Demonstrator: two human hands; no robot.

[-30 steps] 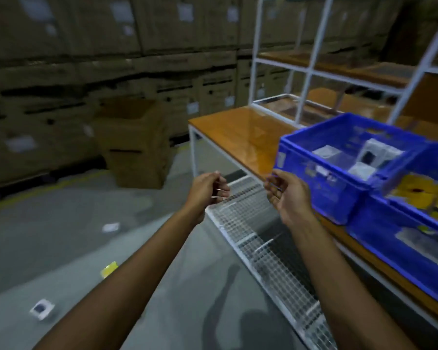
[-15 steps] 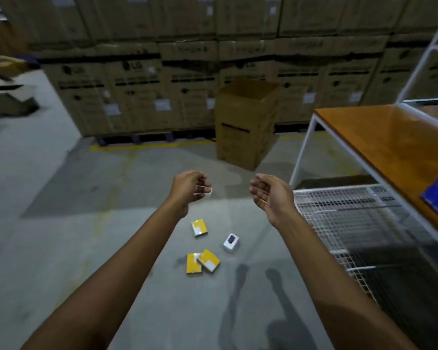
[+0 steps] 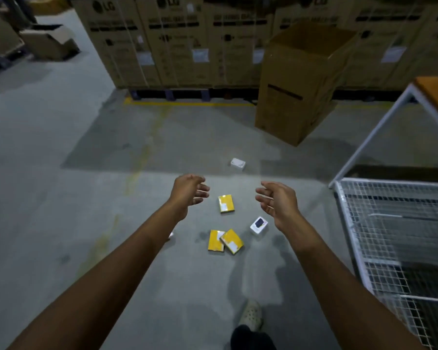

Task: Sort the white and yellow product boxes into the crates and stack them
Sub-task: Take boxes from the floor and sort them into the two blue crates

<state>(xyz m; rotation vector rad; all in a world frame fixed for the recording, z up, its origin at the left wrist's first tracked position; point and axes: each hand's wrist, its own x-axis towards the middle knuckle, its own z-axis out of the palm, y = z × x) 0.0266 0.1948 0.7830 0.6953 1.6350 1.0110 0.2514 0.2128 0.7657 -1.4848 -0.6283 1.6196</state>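
Both your hands, left hand (image 3: 189, 190) and right hand (image 3: 276, 201), have uncurled (empty, apart) above the floor's yellow boxes (image 3: 226, 203), ready to gather.

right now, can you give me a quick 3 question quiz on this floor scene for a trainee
1. True or false: the left hand and the right hand both hold nothing.
2. How many yellow boxes lie on the floor?
3. What stands at the right edge of the view? A. a white wire rack B. a blue crate C. a trolley

Key: 1 true; 2 three; 3 A
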